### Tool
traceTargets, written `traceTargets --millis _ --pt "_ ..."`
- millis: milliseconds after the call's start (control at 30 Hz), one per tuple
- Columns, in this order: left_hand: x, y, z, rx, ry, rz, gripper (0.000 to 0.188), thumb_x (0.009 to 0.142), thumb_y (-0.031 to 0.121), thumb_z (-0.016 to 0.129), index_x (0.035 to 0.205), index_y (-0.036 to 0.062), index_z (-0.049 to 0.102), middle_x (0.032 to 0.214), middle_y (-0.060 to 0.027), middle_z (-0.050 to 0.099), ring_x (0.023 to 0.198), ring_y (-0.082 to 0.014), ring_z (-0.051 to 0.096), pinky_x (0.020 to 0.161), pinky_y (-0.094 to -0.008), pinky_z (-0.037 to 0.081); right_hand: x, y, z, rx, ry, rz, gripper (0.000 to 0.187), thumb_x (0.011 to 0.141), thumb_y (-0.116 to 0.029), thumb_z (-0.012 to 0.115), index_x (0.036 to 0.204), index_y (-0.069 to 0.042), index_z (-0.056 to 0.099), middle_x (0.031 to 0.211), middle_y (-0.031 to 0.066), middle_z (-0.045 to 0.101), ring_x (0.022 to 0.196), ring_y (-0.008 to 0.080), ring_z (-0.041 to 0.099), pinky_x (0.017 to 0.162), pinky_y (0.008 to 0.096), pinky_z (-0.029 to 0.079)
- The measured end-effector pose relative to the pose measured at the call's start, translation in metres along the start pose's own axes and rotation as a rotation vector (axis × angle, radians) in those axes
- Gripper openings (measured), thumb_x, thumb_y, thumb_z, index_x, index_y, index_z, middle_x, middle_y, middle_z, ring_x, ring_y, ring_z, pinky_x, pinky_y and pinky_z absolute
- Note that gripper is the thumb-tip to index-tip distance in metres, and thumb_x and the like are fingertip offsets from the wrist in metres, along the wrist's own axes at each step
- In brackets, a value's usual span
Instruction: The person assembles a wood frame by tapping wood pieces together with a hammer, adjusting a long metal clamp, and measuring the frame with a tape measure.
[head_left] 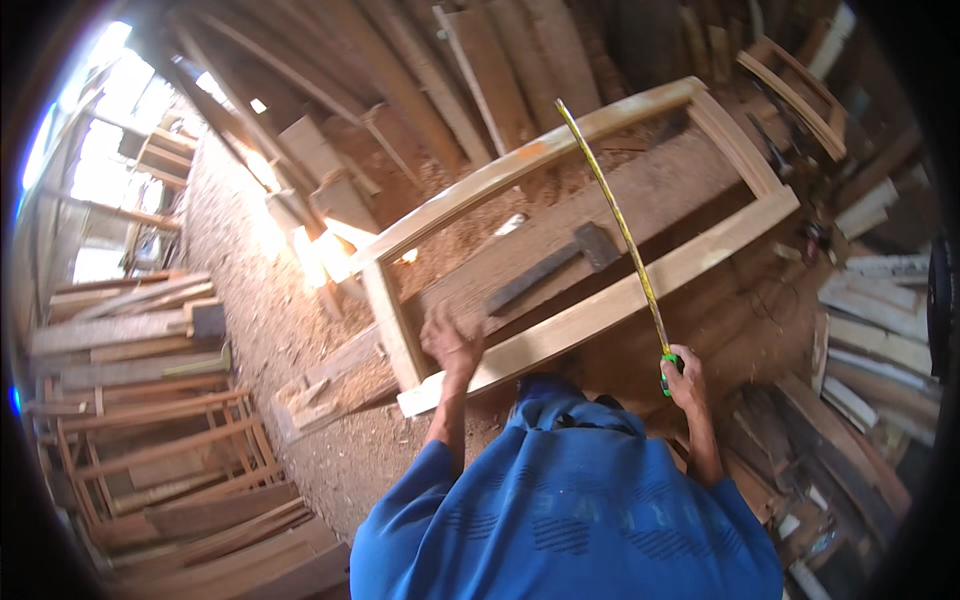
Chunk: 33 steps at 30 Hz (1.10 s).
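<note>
A rectangular wooden frame [590,312] of pale, planed wood lies in front of me, its far rail slightly bowed. My right hand [688,378] grips a green and black tape measure [671,374] just off the near rail. Its yellow blade [628,235] is pulled out across the frame and reaches past the far rail. Over the frame's left end, inside the near corner, is my left hand [452,347], fingers apart, slightly blurred and holding nothing. A hammer [560,265] with a dark handle rests on the plank within the frame's opening.
Beneath the frame runs a thick rough plank [660,185] with sawdust around it. Boards [400,80] lean at the back. Stacked timber and slatted frames [170,450] line the left, wood offcuts [880,330] the right. A small wooden frame [795,100] stands at far right.
</note>
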<state>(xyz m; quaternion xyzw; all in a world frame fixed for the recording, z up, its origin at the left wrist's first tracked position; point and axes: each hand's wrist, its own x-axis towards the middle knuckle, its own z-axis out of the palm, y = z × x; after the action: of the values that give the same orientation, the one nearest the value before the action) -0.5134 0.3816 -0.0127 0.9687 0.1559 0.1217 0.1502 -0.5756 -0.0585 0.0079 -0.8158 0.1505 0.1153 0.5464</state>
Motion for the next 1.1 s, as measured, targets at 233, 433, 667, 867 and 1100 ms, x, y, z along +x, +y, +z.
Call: traceTargets --millis 233,433,667,867,1100 --pt "-0.097 -0.188 -0.046 0.361 -0.023 -0.495 0.062 0.087 0.036 0.073 0.133 -0.0012 0.054 0.131 -0.0267 0.060 0.125 -0.0421 0.054 0.110 -0.0558 0.035 -0.026 -0.010 0.036 -0.163 -0.134 -0.188 0.035 0.086 -0.018 0.069 0.116 -0.001 0.064 0.085 0.0138 0.064 0.074 0.0238 0.065 0.070 0.0385 0.054" --pt "-0.097 -0.197 -0.053 -0.192 -0.133 -0.606 0.037 0.086 0.035 0.075 0.098 0.0009 0.071 0.097 -0.0228 0.072 0.096 -0.0361 0.070 0.088 -0.0433 0.053 -0.055 0.002 0.071 -0.313 -0.138 -0.344 0.036 0.083 -0.021 0.071 0.112 -0.001 0.066 0.091 0.0194 0.065 0.085 0.0327 0.065 0.077 0.0431 0.052" --pt "-0.079 -0.220 -0.073 -0.254 -0.457 -0.372 0.031 0.087 0.030 0.072 0.094 0.0003 0.075 0.081 -0.0191 0.074 0.080 -0.0293 0.073 0.076 -0.0401 0.057 -0.096 -0.026 0.143 -0.392 -0.127 -0.390 0.035 0.081 -0.019 0.072 0.110 -0.001 0.067 0.094 0.0220 0.068 0.091 0.0393 0.063 0.083 0.0470 0.050" --pt "-0.055 -0.265 -0.072 -0.483 -0.809 -0.311 0.035 0.091 0.036 0.073 0.097 0.0019 0.075 0.080 -0.0102 0.074 0.075 -0.0191 0.071 0.069 -0.0368 0.056 -0.148 -0.050 0.244 -0.400 -0.100 -0.290 0.037 0.079 -0.017 0.073 0.111 0.001 0.067 0.095 0.0223 0.068 0.094 0.0394 0.064 0.087 0.0461 0.050" --pt "-0.039 -0.279 -0.058 -0.541 -0.879 0.043 0.056 0.089 0.048 0.071 0.114 -0.0017 0.068 0.100 -0.0217 0.073 0.095 -0.0324 0.070 0.083 -0.0437 0.053 -0.213 -0.088 0.332 -0.442 0.001 -0.098 0.038 0.079 -0.018 0.074 0.112 -0.001 0.067 0.101 0.0223 0.068 0.098 0.0389 0.064 0.090 0.0456 0.051"
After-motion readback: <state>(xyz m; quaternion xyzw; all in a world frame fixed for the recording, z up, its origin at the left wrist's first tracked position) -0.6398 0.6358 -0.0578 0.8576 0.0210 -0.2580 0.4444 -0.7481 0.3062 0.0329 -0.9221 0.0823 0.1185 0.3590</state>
